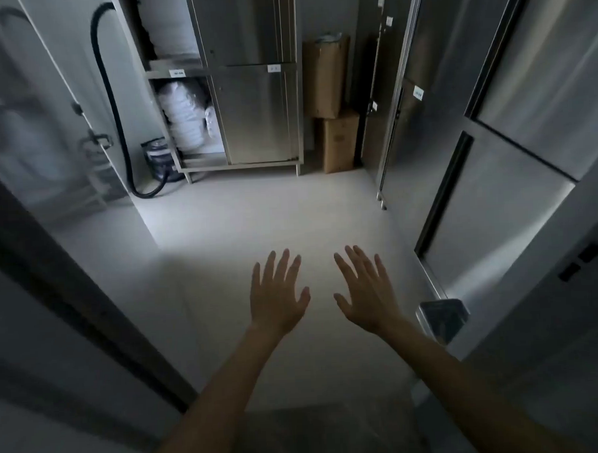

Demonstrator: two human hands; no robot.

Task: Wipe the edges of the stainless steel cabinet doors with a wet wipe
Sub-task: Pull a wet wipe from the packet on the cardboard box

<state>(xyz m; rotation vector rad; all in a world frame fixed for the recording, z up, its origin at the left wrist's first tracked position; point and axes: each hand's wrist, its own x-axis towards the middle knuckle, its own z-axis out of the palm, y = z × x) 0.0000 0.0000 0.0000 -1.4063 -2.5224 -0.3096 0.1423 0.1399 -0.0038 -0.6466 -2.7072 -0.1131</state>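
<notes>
Head view | left hand (278,295) and right hand (365,292) both spread flat and empty above the floor (256,211) | no wet wipe visible | stainless steel cabinet doors (494,190) stand upright just right, right hand nearer; far cabinet (256,115) straight ahead.

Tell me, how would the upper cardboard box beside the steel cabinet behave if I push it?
The upper cardboard box stands tall and narrow on a lower box, slightly offset, so it would probably tip or slide off. Its cardboard sides likely flex under a push. Its weight cannot be judged.
</notes>
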